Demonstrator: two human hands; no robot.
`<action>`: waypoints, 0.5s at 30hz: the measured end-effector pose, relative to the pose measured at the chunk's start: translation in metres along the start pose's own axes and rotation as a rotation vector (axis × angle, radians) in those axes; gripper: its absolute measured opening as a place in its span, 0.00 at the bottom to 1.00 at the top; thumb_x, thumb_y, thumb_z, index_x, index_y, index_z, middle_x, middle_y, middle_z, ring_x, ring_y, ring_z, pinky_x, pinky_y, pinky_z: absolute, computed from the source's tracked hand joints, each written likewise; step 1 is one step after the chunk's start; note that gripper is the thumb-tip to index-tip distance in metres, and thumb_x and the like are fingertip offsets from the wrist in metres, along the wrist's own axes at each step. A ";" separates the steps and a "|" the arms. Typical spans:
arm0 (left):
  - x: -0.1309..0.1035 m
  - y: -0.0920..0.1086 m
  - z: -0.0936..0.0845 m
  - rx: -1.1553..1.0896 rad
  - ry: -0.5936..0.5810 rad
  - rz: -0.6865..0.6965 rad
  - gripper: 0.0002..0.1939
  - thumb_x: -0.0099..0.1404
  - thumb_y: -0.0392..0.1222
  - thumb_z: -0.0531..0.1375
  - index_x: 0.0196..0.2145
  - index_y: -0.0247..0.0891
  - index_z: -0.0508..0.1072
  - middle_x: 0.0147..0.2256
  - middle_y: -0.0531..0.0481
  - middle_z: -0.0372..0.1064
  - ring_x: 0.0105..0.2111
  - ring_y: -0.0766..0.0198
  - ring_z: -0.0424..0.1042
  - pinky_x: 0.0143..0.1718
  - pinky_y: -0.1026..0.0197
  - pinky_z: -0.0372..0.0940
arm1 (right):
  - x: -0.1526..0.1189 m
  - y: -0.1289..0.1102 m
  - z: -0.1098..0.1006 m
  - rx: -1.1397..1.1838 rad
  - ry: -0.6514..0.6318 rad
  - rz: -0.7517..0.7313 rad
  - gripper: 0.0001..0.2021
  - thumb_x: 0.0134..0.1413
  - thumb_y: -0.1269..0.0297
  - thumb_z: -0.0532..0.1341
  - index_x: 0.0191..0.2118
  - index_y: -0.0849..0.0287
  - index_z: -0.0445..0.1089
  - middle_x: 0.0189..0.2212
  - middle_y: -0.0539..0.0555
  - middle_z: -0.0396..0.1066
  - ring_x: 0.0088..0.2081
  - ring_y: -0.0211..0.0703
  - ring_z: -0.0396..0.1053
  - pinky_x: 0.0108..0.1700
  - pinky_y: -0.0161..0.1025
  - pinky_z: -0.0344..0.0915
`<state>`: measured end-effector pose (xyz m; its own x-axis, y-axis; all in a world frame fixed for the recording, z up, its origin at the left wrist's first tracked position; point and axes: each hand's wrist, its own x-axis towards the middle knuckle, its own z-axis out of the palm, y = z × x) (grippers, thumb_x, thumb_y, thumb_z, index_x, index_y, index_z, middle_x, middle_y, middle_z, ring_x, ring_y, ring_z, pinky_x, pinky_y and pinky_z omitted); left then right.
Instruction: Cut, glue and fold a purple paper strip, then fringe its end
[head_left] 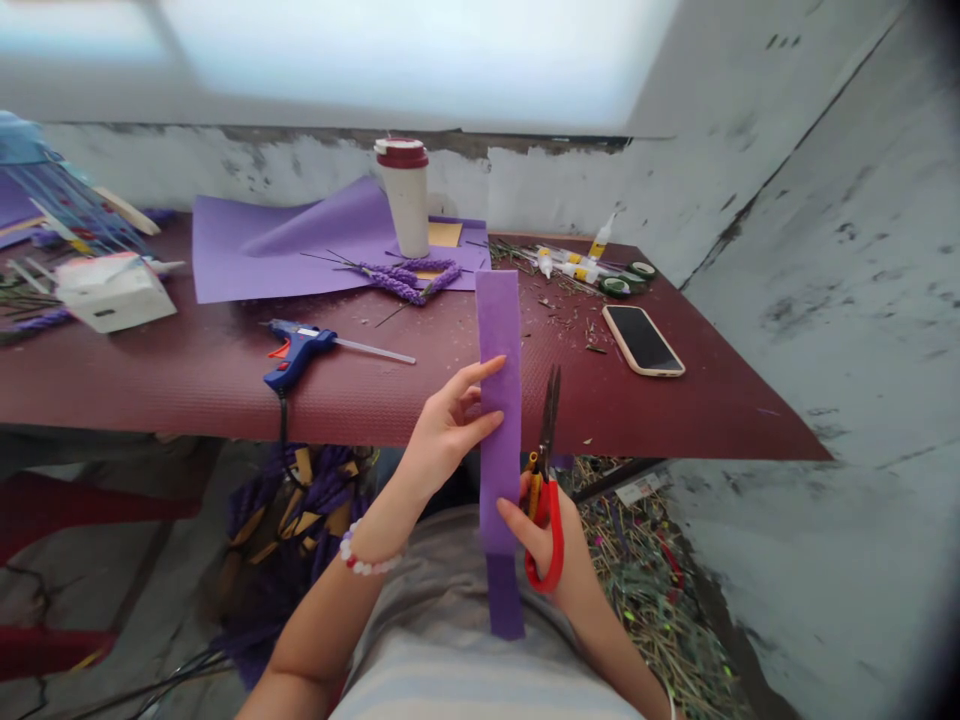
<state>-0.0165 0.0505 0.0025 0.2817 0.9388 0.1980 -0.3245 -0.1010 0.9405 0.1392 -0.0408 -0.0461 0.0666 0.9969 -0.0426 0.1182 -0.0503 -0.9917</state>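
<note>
My left hand (446, 430) pinches a long purple paper strip (499, 340), held upright in front of the table edge. My right hand (559, 545) grips red-handled scissors (546, 480), blades pointing up beside the strip's right edge, and its thumb also presses the strip's lower part. The strip's bottom end hangs over my lap.
On the dark red table (187, 385) lie a blue glue gun (296, 352), purple paper sheets (300, 245), purple flower stems (409, 278), a white cup with red lid (405, 195), glue bottles and tape rolls (592, 268), a phone (643, 340) and a white box (112, 290). A wall stands close on the right.
</note>
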 end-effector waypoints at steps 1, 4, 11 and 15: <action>0.000 0.000 0.000 -0.002 -0.004 0.000 0.30 0.63 0.38 0.70 0.62 0.47 0.72 0.46 0.47 0.77 0.44 0.57 0.77 0.44 0.57 0.76 | -0.001 0.001 0.000 0.011 -0.004 -0.003 0.15 0.53 0.52 0.68 0.32 0.54 0.65 0.26 0.47 0.65 0.27 0.40 0.63 0.31 0.37 0.64; -0.001 0.000 0.000 0.011 -0.016 0.027 0.30 0.63 0.37 0.69 0.62 0.47 0.72 0.51 0.46 0.76 0.46 0.57 0.76 0.47 0.56 0.75 | -0.003 0.004 0.000 0.093 -0.011 0.006 0.16 0.55 0.47 0.66 0.34 0.54 0.66 0.27 0.47 0.65 0.27 0.40 0.62 0.30 0.36 0.63; -0.003 -0.003 0.001 0.020 -0.039 0.054 0.30 0.62 0.38 0.71 0.61 0.46 0.73 0.57 0.45 0.74 0.48 0.57 0.76 0.51 0.55 0.73 | 0.002 -0.002 0.001 0.258 0.075 -0.051 0.17 0.50 0.51 0.70 0.36 0.53 0.66 0.30 0.49 0.70 0.32 0.43 0.69 0.38 0.40 0.69; -0.006 -0.005 0.002 0.028 -0.051 0.063 0.29 0.62 0.37 0.71 0.61 0.47 0.74 0.54 0.45 0.75 0.48 0.57 0.75 0.50 0.56 0.72 | 0.011 -0.007 0.003 0.204 0.173 -0.110 0.16 0.44 0.60 0.72 0.31 0.52 0.62 0.28 0.47 0.68 0.32 0.42 0.68 0.40 0.41 0.69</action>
<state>-0.0148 0.0448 -0.0028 0.3071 0.9125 0.2702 -0.3175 -0.1694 0.9330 0.1359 -0.0291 -0.0399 0.2349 0.9695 0.0700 -0.0669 0.0880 -0.9939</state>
